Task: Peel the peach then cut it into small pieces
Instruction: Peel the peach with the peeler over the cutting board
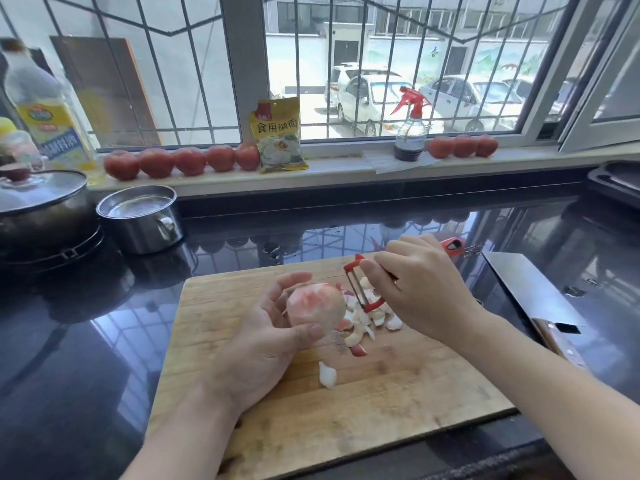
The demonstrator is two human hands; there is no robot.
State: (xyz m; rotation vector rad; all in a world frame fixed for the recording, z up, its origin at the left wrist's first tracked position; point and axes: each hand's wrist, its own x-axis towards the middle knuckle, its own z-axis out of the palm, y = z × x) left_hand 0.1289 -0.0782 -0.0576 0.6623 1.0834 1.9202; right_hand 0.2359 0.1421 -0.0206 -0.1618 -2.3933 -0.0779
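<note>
The left hand (pixel 263 337) is cupping the peach (pixel 316 304), its grip closing round the fruit with the thumb pressing on the near side and the fingertips curling over the far side; the peach is sitting pale and mostly peeled, faint pink streaks showing, just above the cutting board (pixel 311 386). The right hand (pixel 420 289) is gripping the red peeler (pixel 363 287) by its handle, fingers curled round it, and the blade is hanging just beside the peach on its right, whether touching it I cannot tell. Peel scraps (pixel 367 322) are lying heaped on the board under the peeler, one stray piece nearer. A cleaver (pixel 533 292) is resting on the dark worktop (pixel 86 341) right of the board. Tomatoes (pixel 181 161) are lining the windowsill.
</note>
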